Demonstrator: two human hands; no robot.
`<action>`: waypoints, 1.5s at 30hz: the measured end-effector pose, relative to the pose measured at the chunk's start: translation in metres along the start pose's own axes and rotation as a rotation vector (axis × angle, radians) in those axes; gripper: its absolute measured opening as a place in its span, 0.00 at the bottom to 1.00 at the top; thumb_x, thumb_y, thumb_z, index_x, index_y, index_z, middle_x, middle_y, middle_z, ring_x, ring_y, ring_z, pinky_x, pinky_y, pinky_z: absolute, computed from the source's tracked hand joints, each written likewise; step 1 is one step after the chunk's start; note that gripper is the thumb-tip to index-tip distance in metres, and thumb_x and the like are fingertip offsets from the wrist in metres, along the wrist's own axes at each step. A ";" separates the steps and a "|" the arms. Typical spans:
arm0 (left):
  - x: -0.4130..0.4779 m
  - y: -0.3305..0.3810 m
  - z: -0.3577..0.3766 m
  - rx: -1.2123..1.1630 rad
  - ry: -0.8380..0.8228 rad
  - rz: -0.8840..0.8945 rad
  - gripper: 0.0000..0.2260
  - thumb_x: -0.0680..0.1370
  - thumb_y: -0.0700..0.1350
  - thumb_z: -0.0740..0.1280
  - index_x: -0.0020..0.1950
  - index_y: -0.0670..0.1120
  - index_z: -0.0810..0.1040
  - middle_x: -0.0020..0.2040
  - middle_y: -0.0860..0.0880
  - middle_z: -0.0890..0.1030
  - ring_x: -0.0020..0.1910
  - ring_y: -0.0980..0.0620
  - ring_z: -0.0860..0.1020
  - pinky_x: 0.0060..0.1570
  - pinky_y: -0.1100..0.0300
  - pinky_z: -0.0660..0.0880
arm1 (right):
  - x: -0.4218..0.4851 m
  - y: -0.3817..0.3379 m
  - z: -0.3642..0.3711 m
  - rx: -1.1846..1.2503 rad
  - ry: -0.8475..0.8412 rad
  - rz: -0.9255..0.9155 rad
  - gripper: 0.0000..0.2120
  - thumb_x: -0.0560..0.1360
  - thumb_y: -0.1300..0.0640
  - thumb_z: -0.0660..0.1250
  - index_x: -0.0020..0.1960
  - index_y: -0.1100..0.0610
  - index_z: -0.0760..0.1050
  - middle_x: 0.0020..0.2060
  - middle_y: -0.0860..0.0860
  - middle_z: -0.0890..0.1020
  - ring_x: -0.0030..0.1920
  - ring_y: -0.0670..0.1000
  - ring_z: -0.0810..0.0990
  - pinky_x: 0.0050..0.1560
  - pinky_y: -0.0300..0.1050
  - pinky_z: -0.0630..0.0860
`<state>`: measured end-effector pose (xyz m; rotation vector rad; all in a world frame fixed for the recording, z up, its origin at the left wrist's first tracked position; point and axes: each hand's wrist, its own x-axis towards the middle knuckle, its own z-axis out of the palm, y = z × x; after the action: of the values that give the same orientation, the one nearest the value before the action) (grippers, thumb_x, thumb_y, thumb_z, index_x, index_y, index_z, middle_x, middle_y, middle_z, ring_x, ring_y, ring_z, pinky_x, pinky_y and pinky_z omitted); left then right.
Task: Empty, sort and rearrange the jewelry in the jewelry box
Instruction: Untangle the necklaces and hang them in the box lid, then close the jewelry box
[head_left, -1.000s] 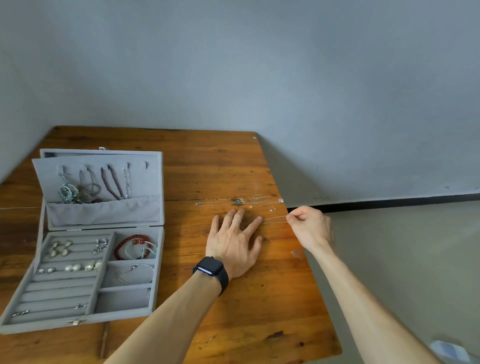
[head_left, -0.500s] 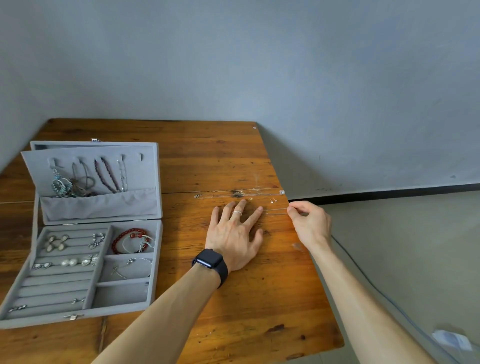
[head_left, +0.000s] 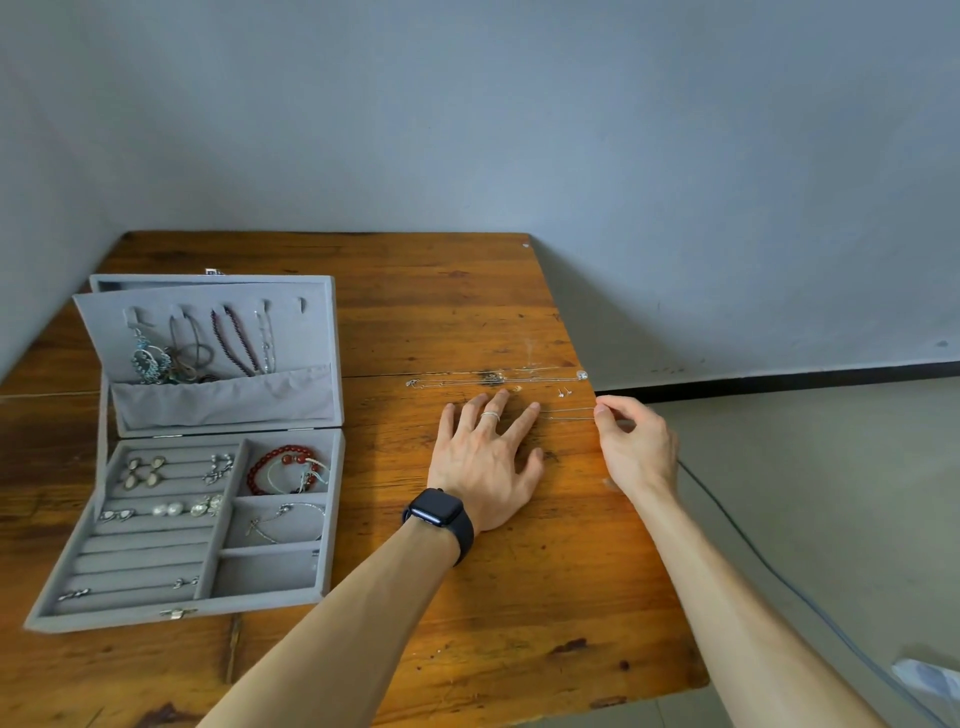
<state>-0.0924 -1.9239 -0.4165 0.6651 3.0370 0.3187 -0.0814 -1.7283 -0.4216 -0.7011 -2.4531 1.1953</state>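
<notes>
Thin silver chain (head_left: 566, 414) stretched on brown wooden table (head_left: 519, 597).
Left hand (head_left: 485, 457) lies flat, fingers spread, at one end; right hand (head_left: 636, 441) pinches the other; open grey velvet jewelry box (head_left: 332, 519) well left.

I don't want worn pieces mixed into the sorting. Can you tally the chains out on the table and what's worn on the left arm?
Chains: 2 (loose chain, held chain)
Ring: 1
Watch: 1
Total: 4
</notes>
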 end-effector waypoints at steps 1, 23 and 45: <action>0.000 0.000 0.000 -0.002 0.000 -0.001 0.29 0.80 0.66 0.45 0.81 0.61 0.51 0.81 0.49 0.55 0.79 0.46 0.51 0.77 0.41 0.46 | 0.000 0.000 0.000 -0.014 -0.002 -0.021 0.06 0.80 0.48 0.66 0.54 0.42 0.81 0.48 0.43 0.78 0.46 0.49 0.80 0.29 0.52 0.83; -0.134 -0.041 -0.070 0.074 0.066 0.005 0.23 0.81 0.54 0.56 0.75 0.52 0.67 0.77 0.48 0.67 0.78 0.47 0.58 0.77 0.44 0.52 | -0.198 -0.054 -0.011 -0.235 -0.147 -0.526 0.11 0.78 0.56 0.69 0.60 0.52 0.83 0.58 0.47 0.83 0.63 0.49 0.77 0.65 0.44 0.73; -0.168 -0.260 -0.154 -0.497 0.325 -0.493 0.28 0.80 0.50 0.66 0.79 0.49 0.62 0.76 0.42 0.67 0.75 0.45 0.64 0.70 0.53 0.64 | -0.193 -0.099 0.106 -0.446 -0.288 -0.618 0.19 0.82 0.54 0.61 0.72 0.52 0.73 0.73 0.51 0.72 0.75 0.52 0.67 0.75 0.48 0.59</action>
<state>-0.0558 -2.2544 -0.3232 -0.1804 3.0537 1.1897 -0.0011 -1.9558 -0.4199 0.1665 -2.8850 0.5445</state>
